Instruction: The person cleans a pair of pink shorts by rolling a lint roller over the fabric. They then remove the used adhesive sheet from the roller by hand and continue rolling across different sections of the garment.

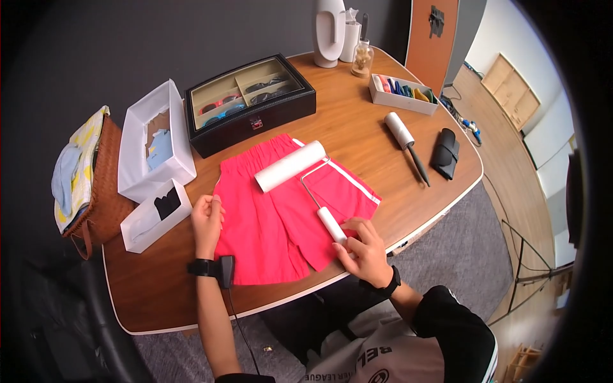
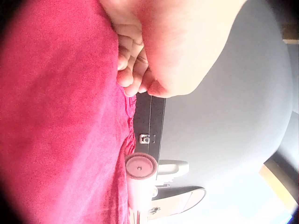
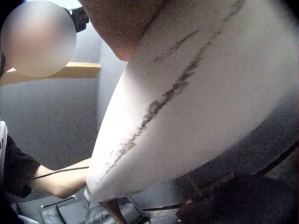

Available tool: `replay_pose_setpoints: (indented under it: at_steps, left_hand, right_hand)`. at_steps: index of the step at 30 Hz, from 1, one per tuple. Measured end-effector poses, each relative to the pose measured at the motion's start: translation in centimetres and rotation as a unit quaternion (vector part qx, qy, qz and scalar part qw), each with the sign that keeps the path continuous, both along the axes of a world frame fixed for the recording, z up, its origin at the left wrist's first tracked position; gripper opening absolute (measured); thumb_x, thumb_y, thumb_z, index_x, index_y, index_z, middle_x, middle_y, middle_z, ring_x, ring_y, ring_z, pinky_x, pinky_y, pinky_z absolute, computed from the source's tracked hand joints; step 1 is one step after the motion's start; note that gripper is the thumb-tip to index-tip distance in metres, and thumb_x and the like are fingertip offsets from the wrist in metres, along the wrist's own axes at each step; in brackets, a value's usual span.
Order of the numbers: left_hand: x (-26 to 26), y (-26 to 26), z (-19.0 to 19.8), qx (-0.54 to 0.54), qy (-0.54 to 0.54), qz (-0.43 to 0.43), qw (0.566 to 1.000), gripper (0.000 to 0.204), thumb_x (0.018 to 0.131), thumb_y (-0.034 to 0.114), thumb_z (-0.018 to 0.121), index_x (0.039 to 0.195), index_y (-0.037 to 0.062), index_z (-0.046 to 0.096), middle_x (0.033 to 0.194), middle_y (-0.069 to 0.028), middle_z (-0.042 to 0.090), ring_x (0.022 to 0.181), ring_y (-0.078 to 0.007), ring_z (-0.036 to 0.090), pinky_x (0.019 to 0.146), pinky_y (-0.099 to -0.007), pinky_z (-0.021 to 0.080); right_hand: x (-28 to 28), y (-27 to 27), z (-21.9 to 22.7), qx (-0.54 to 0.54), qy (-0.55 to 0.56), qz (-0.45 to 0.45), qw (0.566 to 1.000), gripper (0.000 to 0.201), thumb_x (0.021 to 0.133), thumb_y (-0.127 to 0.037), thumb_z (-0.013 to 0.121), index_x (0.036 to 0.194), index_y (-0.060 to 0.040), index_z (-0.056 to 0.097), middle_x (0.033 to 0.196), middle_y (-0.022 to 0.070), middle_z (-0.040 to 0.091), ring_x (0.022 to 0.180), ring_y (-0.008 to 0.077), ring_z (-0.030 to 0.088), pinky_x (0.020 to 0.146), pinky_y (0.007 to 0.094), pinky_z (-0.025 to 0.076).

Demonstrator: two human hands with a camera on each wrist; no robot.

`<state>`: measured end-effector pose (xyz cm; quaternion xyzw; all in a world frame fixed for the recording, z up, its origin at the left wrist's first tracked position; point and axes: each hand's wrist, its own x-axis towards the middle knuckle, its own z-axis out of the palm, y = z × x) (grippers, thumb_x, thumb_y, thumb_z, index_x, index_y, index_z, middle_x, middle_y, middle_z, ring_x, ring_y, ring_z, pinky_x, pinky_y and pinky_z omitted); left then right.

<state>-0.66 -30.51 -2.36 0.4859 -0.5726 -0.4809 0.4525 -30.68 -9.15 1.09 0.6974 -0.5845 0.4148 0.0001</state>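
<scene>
Pink shorts (image 1: pixel 262 223) with a white side stripe lie spread on the wooden table (image 1: pixel 348 118). A large white lint roller (image 1: pixel 290 167) with a bent wire frame rests on them, its roll near the waistband. My right hand (image 1: pixel 367 252) pinches the end of its white handle (image 1: pixel 331 225) between thumb and fingers, over the lower right leg. At the shorts' left edge is my left hand (image 1: pixel 207 223), its fingers loosely curled beside the fabric. The left wrist view shows those fingers (image 2: pixel 133 70) right at the pink cloth. The right wrist view leaves the handle out.
Behind the shorts stands a black glasses case (image 1: pixel 255 105). White boxes (image 1: pixel 156 150) and a woven basket (image 1: pixel 102 185) are at left. A smaller lint roller (image 1: pixel 402 137), a black pouch (image 1: pixel 446 155) and a box of rolled cloths (image 1: pixel 403 96) lie at right.
</scene>
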Motion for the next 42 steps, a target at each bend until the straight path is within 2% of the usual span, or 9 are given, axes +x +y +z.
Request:
replay_pose_setpoints:
  at_steps: [7, 11, 19, 31, 37, 42]
  left_hand:
    - [0.0, 0.2, 0.1, -0.009, -0.006, -0.001, 1.0, 0.022, 0.103, 0.02, 0.057, 0.087, 0.005, 0.054, 0.071, 0.0002, 0.058, 0.055, -0.0035, 0.05, 0.043, -0.019, 0.035]
    - [0.0, 0.0, 0.1, -0.016, -0.016, -0.003, 1.0, 0.021, 0.103, 0.019, 0.057, 0.088, 0.0048, 0.054, 0.072, 0.0001, 0.058, 0.055, -0.0033, 0.05, 0.043, -0.0191, 0.036]
    - [-0.1, 0.0, 0.4, 0.008, -0.027, 0.0, 1.0, 0.019, 0.103, 0.017, 0.056, 0.088, 0.0054, 0.055, 0.073, 0.0001, 0.058, 0.054, -0.0025, 0.048, 0.043, -0.018, 0.033]
    - [-0.3, -0.3, 0.6, 0.021, -0.008, 0.017, 1.0, 0.019, 0.103, 0.016, 0.057, 0.086, 0.0057, 0.055, 0.072, 0.0003, 0.057, 0.052, -0.0023, 0.046, 0.041, -0.0185, 0.031]
    - [-0.3, -0.4, 0.5, 0.018, 0.004, 0.016, 1.0, 0.019, 0.103, 0.015, 0.056, 0.086, 0.0055, 0.055, 0.072, 0.0005, 0.057, 0.052, -0.0022, 0.045, 0.041, -0.0185, 0.03]
    - [-0.3, -0.2, 0.6, 0.022, 0.003, 0.012, 1.0, 0.018, 0.103, 0.015, 0.056, 0.087, 0.0059, 0.055, 0.073, 0.0004, 0.057, 0.053, -0.0022, 0.046, 0.041, -0.0181, 0.031]
  right_hand:
    - [-0.1, -0.3, -0.7, -0.002, 0.009, -0.002, 1.0, 0.024, 0.08, -0.012, 0.076, 0.067, -0.0028, 0.058, 0.099, 0.0139, 0.063, 0.085, 0.0309, 0.063, 0.067, 0.0379, 0.051]
    - [-0.1, -0.4, -1.0, 0.002, 0.001, -0.002, 1.0, 0.022, 0.08, -0.01, 0.076, 0.068, -0.0018, 0.059, 0.097, 0.0144, 0.064, 0.084, 0.0313, 0.063, 0.067, 0.0382, 0.051]
    - [0.1, -0.5, -0.9, 0.05, -0.016, -0.008, 0.999, 0.017, 0.079, -0.007, 0.075, 0.071, 0.0003, 0.062, 0.098, 0.0154, 0.064, 0.087, 0.033, 0.063, 0.069, 0.0393, 0.052]
    - [-0.3, -0.8, -0.9, 0.042, -0.012, 0.002, 0.999, 0.015, 0.078, -0.005, 0.075, 0.072, 0.0007, 0.062, 0.099, 0.0172, 0.063, 0.09, 0.0337, 0.063, 0.073, 0.0391, 0.051]
    - [-0.3, -0.6, -0.7, 0.035, -0.02, 0.01, 0.999, 0.02, 0.075, -0.005, 0.077, 0.068, -0.0003, 0.059, 0.1, 0.0172, 0.064, 0.091, 0.0343, 0.063, 0.074, 0.0396, 0.052]
    - [-0.3, -1.0, -0.6, 0.02, -0.019, 0.014, 1.0, 0.026, 0.072, -0.007, 0.08, 0.064, -0.0003, 0.056, 0.103, 0.0186, 0.064, 0.097, 0.0354, 0.063, 0.077, 0.0406, 0.053]
